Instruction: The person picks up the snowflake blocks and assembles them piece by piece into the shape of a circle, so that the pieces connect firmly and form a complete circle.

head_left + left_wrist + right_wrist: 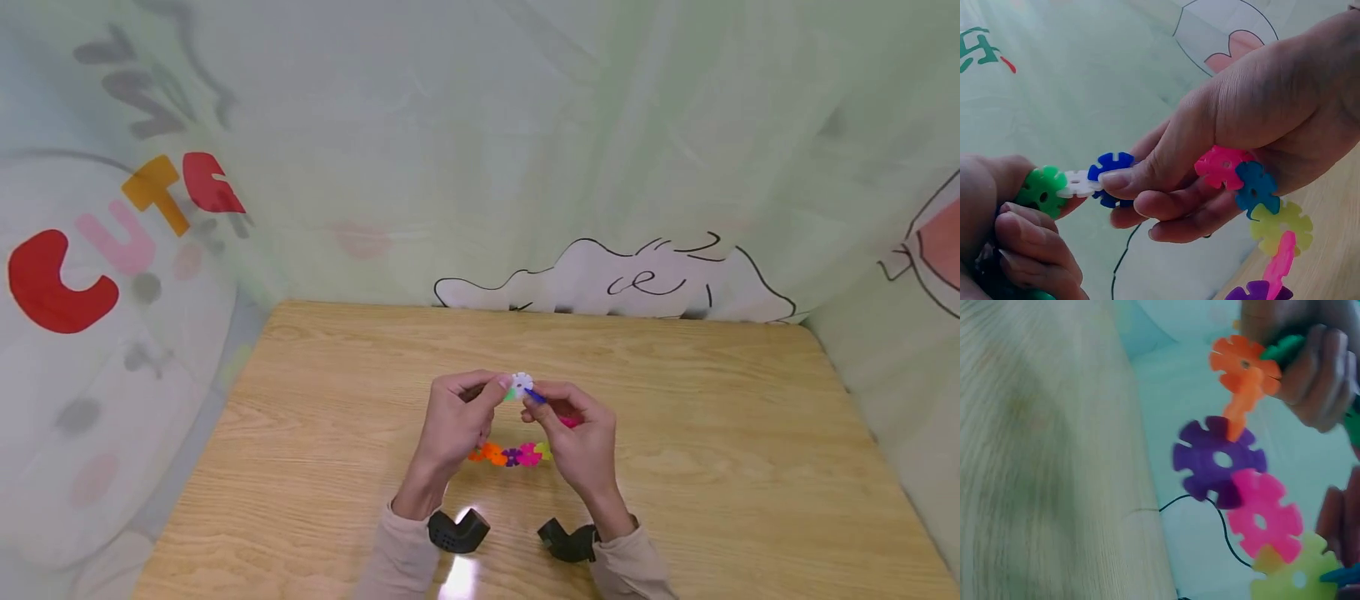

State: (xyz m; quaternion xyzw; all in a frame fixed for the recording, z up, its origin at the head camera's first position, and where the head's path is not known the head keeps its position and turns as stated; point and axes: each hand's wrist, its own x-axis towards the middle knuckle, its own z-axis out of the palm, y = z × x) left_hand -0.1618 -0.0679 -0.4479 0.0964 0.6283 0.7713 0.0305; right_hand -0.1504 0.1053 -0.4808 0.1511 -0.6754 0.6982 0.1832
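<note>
A chain of slotted plastic snowflake discs hangs in a loop between both hands. At its top, in the head view, a white disc (521,383) stands between them. My left hand (459,421) pinches a green disc (1042,192) joined to the white one. With thumb and fingers, my right hand (581,433) pinches a blue disc (1113,178), whose slot meets the white disc's edge; whether they are fully locked I cannot tell. A pink disc (1222,166) rests by the right palm. Below hang orange (1244,362), purple (1210,456), pink (1263,515) and yellow-green (1288,578) discs.
Beneath the hands lies a wooden table (322,400). A pale printed curtain (420,167) hangs behind it and at the sides. Black wrist devices (459,532) sit at both cuffs.
</note>
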